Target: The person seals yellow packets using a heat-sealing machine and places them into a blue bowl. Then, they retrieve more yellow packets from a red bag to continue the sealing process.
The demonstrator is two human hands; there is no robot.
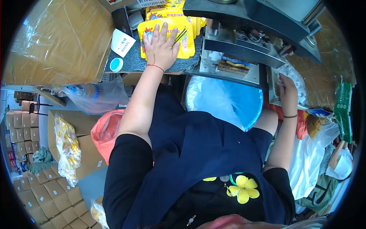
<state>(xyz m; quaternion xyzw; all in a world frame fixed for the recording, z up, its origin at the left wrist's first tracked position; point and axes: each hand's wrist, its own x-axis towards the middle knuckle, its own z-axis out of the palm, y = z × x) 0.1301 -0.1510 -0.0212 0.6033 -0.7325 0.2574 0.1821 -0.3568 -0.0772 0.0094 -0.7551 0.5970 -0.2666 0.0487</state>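
Observation:
My left hand (pixel 161 49) lies flat with its fingers spread on a yellow printed pouch (pixel 187 41). That pouch is the top one of a stack on the grey worktop (pixel 137 63), left of a metal press (pixel 244 42). On the far side of the press, my right hand (pixel 288 91) is at a shallow tray (pixel 275 100) of small white pieces (pixel 295 80). Its fingers are bent and drawn together at the tray. Whatever they may hold is too small to make out.
A small white label card (pixel 123 42) and a round teal-topped container (pixel 116 65) sit left of the pouches. A large carton (pixel 65 42) stands at the left. Below the press is a blue plastic-lined container (pixel 228 101). A red bag (pixel 108 128) hangs by my left arm.

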